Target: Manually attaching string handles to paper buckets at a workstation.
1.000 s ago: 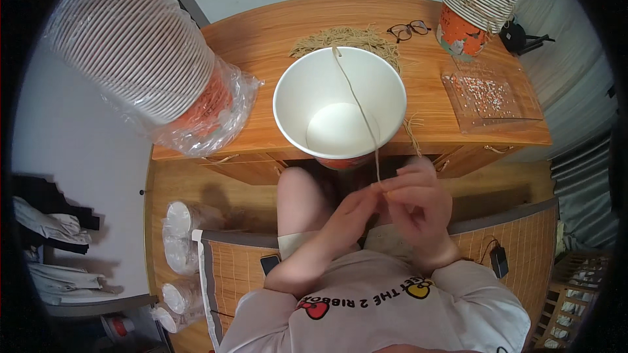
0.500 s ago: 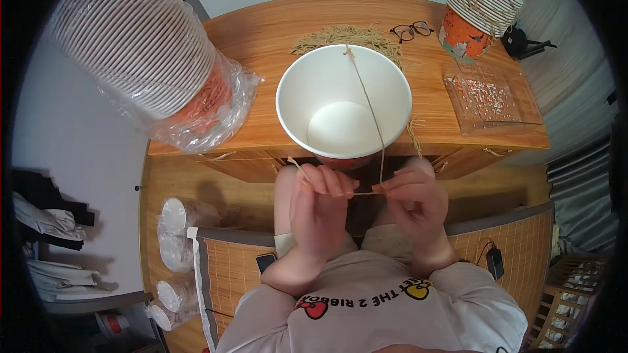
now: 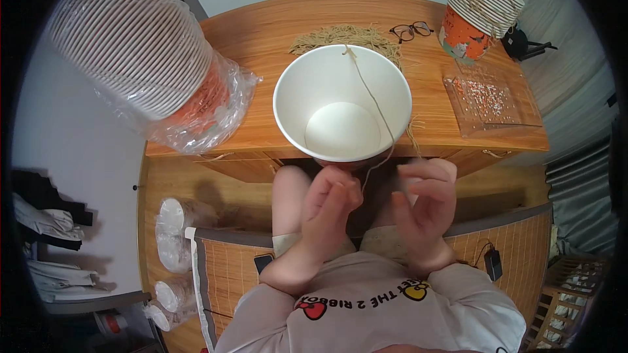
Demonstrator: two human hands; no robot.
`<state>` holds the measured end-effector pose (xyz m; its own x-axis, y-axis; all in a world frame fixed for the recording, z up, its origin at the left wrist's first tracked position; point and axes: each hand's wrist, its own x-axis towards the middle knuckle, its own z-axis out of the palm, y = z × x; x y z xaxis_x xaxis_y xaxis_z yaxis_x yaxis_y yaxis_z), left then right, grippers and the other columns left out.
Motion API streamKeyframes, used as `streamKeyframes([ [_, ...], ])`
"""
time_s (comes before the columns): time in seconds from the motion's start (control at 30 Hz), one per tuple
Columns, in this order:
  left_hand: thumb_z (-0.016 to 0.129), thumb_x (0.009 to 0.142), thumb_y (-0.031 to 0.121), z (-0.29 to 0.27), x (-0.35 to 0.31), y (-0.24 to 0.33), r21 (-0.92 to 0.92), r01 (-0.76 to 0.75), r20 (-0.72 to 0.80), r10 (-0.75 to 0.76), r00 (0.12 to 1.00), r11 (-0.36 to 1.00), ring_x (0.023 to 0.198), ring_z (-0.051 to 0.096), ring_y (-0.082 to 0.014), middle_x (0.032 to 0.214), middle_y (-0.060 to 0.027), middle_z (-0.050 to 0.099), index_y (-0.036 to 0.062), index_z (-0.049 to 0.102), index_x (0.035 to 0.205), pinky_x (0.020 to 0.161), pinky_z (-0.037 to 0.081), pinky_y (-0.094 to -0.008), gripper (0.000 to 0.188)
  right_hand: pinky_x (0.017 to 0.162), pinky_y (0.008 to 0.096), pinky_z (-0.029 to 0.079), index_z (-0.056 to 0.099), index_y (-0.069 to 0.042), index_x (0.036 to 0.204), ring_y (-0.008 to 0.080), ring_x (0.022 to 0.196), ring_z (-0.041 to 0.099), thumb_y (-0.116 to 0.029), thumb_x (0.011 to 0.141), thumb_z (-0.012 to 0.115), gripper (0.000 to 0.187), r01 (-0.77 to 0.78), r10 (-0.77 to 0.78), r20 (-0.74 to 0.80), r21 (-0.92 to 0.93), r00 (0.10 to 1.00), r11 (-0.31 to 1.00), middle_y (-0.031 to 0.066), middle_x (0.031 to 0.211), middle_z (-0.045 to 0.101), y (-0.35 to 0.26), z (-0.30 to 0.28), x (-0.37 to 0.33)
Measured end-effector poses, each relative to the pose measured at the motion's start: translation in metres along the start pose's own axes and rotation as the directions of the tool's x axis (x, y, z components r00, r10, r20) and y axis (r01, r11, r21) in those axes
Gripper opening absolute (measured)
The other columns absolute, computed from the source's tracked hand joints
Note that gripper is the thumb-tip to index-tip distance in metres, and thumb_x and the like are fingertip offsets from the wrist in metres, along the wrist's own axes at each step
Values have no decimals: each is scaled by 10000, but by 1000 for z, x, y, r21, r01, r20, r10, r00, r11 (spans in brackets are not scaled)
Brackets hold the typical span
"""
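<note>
A big white paper bucket (image 3: 343, 129) stands at the table's front edge, its mouth toward me. A thin beige cord (image 3: 373, 97) is knotted at the far rim, runs slackly across the opening and over the near right rim, then drops toward my left hand. My left hand (image 3: 332, 199), in front of the bucket, is closed with curled fingers. The cord's lower end goes in at its fingertips; the rest is hidden there. My right hand (image 3: 428, 199) is raised to the right of the cord, fingers apart and slightly blurred, with nothing visible in it.
Cut cords (image 3: 353, 36) lie behind the bucket, and more (image 3: 415, 132) hang at the table edge. Left stands a tall plastic-wrapped bucket stack (image 3: 144, 46). On the right are another bucket stack (image 3: 466, 29), eyeglasses (image 3: 411, 31) and a clear tray (image 3: 487, 101) of small beads.
My right hand has let go of the cord and opened, moving slightly right. The cord, taut before, now hangs slack. My left hand has moved a little right.
</note>
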<state>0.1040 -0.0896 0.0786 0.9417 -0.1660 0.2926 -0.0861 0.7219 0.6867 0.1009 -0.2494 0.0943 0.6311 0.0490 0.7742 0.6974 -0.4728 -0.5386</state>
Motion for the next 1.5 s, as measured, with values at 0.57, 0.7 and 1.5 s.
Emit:
streamKeyframes([
  [0.57, 523, 941, -23, -13, -4, -7, 533, -263, 167, 204, 964, 805, 705, 497, -122, 832, -66, 570, -1, 551, 991, 644, 411, -242, 61, 711, 218, 509, 442, -40, 1022, 121, 796, 660, 83, 749, 774, 446, -346, 315, 164, 616, 935, 708, 77, 858, 638, -12, 11, 14],
  [0.7, 606, 877, -36, -14, -7, -3, 606, -255, 143, 213, 967, 753, 635, 509, -177, 761, -85, 582, 6, 579, 938, 579, 401, -273, 78, 703, 209, 515, 448, -47, 1004, 108, 796, 643, 79, 742, 783, 444, -327, 293, 154, 567, 944, 756, 70, 866, 628, -13, 13, 14],
  [1.5, 651, 843, -19, -11, 5, 7, 788, -154, -94, 364, 927, 596, 600, 507, -173, 652, -53, 570, 23, 547, 763, 561, 413, -280, 138, 762, 327, 410, 599, -74, 950, 192, 828, 553, 20, 756, 706, 241, -109, 108, 16, 183, 994, 977, 42, 877, 673, -12, 11, 24],
])
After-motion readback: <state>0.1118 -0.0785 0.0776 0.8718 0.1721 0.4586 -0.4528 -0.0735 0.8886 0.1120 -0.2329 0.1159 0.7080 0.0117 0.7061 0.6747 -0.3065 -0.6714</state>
